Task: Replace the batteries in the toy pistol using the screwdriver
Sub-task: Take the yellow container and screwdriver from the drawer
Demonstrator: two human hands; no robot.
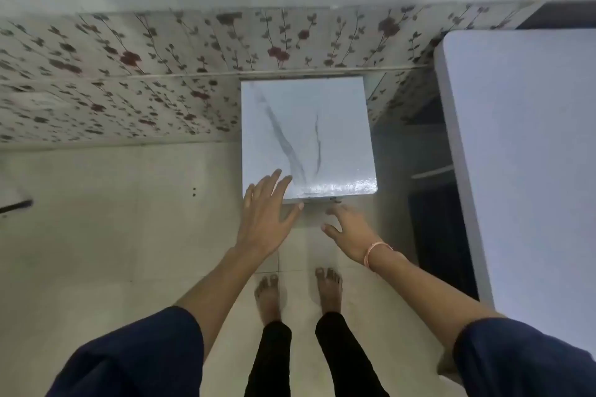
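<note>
Two empty hands, fingers spread: left hand (263, 219) over the near corner of the marble table (309, 126), right hand (350, 232) just before it.

The small counter (338, 126) has a glossy, marble-look top with grey veins, shining along its near edge. The floor (113, 251) is pale smooth tile, the larger counter (532, 155) looks matt white, and the 2 sleeves (145, 358) are dark blue cloth.

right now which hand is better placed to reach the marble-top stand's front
Right, probably: the right hand hovers just below the front edge of the marble-top stand, fingers curled toward its front, while the left hand is spread over the top's near-left corner.
</note>
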